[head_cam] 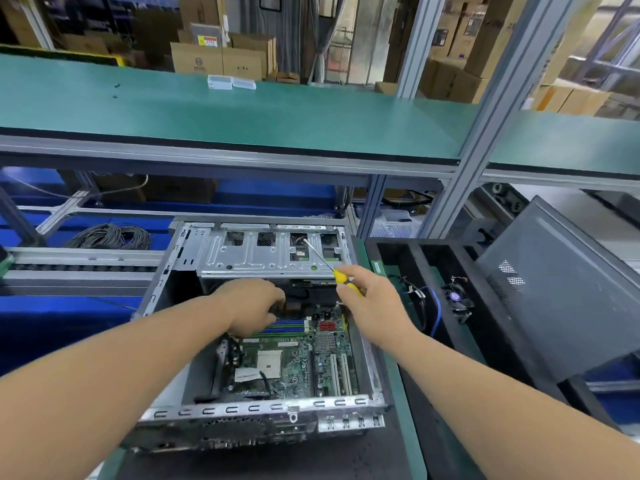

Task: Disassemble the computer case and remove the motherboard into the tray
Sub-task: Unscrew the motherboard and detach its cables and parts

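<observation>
Right hand [367, 299] grips a yellow screwdriver [346, 280]; left hand [252, 306] reaches curled into the computer case [263, 407], its grasp hidden.

Green shelf [242, 116] overhead, two clear plastic boxes [231, 82] at its far edge. Cardboard boxes [221, 58] stacked behind. Coiled grey cable [110, 236] at left on blue. Grey panel [561, 282] leaning at right.

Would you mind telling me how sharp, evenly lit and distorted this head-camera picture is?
Head view: wide-angle bending bows the shelf edge and the post; the boxes behind are soft; the motherboard is sharp and evenly lit; deep shadow lies under the drive cage where the left hand reaches; the right hand and screwdriver are slightly blurred.
</observation>
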